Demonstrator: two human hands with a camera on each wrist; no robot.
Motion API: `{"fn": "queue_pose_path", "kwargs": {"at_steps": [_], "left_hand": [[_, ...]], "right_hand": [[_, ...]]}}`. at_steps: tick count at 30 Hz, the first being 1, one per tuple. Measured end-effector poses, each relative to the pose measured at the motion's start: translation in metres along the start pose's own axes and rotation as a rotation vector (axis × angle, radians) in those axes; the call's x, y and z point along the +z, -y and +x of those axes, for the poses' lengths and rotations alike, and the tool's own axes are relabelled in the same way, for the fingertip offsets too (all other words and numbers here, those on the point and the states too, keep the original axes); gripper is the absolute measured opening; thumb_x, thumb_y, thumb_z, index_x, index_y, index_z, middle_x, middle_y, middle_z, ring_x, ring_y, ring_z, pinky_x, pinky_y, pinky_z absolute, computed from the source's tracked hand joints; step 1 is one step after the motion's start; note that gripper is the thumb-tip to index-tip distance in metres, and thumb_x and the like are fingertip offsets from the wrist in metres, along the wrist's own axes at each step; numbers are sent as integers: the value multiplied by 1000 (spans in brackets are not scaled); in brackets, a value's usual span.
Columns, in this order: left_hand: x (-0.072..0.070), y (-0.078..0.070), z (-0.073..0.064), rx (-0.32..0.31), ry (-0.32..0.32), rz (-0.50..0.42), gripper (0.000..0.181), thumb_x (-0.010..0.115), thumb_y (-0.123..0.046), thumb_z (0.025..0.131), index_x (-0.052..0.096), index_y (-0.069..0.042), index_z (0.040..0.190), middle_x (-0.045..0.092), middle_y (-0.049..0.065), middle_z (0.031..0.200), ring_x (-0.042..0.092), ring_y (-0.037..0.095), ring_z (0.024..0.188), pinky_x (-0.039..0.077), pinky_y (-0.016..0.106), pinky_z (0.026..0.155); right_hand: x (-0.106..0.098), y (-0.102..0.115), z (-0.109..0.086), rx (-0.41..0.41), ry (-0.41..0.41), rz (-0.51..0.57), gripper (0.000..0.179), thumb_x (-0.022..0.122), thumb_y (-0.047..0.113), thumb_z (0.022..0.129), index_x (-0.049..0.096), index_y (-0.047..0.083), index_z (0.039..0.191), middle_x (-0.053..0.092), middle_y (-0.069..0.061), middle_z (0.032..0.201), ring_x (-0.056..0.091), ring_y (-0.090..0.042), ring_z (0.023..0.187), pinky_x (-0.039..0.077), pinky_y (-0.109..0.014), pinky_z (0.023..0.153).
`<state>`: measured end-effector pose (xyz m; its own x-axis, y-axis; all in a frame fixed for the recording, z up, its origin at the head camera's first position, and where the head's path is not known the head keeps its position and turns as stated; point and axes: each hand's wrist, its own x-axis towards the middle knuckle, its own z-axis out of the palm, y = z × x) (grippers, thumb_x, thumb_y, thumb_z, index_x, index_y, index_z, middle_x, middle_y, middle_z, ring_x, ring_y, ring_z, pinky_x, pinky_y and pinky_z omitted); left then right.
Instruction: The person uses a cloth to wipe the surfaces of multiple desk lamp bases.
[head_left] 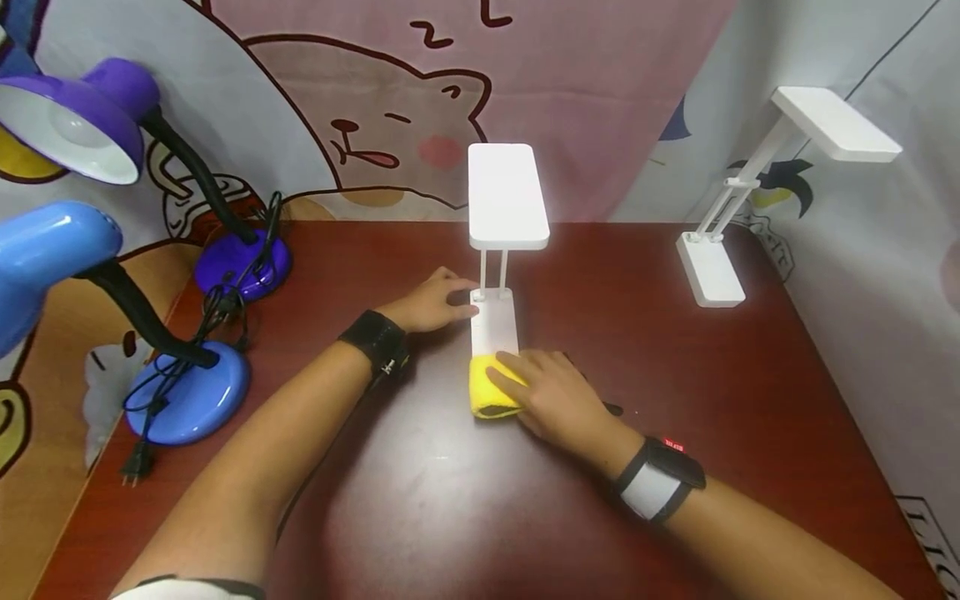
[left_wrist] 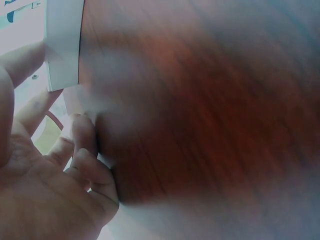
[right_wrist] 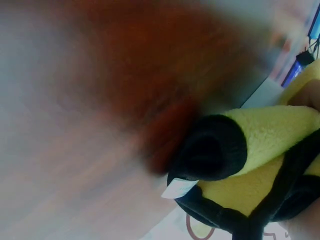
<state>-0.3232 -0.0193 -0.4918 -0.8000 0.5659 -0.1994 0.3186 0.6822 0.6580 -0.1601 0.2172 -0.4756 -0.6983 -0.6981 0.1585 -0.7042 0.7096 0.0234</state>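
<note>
The pink backdrop (head_left: pixel 600 100) bears a Z-shaped mark (head_left: pixel 431 35). At lower right, a cut-off framed sign (head_left: pixel 926 537) seems to show "LIC". Lettering on the right wrist strap's (head_left: pixel 660 481) red tag (head_left: pixel 673 445) is too small to read; the cloth's (right_wrist: pixel 270 132) white label (right_wrist: pixel 180 188) is too blurred.

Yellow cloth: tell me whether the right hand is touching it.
Touching. The head view shows the right hand with its fingers laid over the yellow cloth, no gap between them.
</note>
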Motion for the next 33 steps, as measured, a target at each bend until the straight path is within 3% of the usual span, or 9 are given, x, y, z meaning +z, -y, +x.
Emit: {"fn": "queue_pose_path", "kwargs": {"at_steps": [6, 9, 11, 15, 19, 22, 28, 33], "left_hand": [[2, 2, 0, 6, -8, -7, 60, 65, -40, 95, 50, -15, 148, 43, 18, 134, 49, 31, 120, 44, 51, 104], [2, 1, 0, 10, -9, -6, 60, 65, -40, 95, 50, -15, 148, 43, 18, 134, 49, 31, 120, 44, 50, 105], [2, 0, 0, 10, -13, -2, 60, 65, -41, 95, 50, -16, 148, 43, 18, 134, 49, 32, 121, 43, 50, 105], [3, 1, 1, 7, -27, -4, 60, 66, -40, 94, 51, -15, 147, 42, 19, 136, 48, 33, 124, 41, 52, 108], [8, 4, 2, -13, -41, 12, 64, 67, -46, 91, 51, -17, 147, 41, 17, 137, 47, 32, 125, 41, 51, 108], [12, 5, 2, -31, -47, 32, 68, 68, -51, 89, 51, -20, 147, 41, 15, 138, 47, 31, 125, 42, 50, 107], [11, 1, 1, -39, -43, 37, 69, 68, -53, 89, 51, -20, 147, 41, 15, 138, 47, 30, 125, 43, 49, 106], [8, -2, 0, -32, -42, 48, 69, 67, -53, 89, 50, -20, 147, 41, 16, 139, 46, 31, 127, 43, 51, 107]], "right_hand": [[0, 4, -3, -5, -7, 4, 69, 82, 20, 79, 56, 22, 143, 55, -6, 144, 57, -30, 121, 51, -48, 95], [-1, -1, -3, 68, -19, 23, 72, 83, 21, 78, 55, 20, 144, 58, -7, 141, 60, -30, 117, 53, -48, 93], [-3, -9, -1, 158, -50, 47, 70, 83, 19, 77, 57, 18, 142, 62, -9, 136, 64, -31, 111, 56, -48, 87], [-4, -33, 10, 429, -85, 134, 63, 79, 18, 79, 59, 13, 139, 68, -11, 122, 68, -32, 94, 57, -50, 70], [-3, -57, 33, 674, -22, 236, 58, 71, 26, 87, 55, 11, 141, 68, -12, 104, 65, -31, 80, 53, -48, 63], [-3, -67, 51, 774, 24, 312, 56, 64, 30, 91, 52, 9, 141, 67, -13, 94, 62, -28, 74, 50, -42, 60], [-5, -65, 70, 814, 38, 510, 46, 62, 30, 93, 55, 5, 132, 66, -10, 88, 65, -23, 64, 52, -32, 53], [-7, -55, 62, 777, 28, 621, 40, 63, 27, 92, 56, 5, 124, 66, -11, 90, 65, -20, 62, 54, -30, 52]]}}
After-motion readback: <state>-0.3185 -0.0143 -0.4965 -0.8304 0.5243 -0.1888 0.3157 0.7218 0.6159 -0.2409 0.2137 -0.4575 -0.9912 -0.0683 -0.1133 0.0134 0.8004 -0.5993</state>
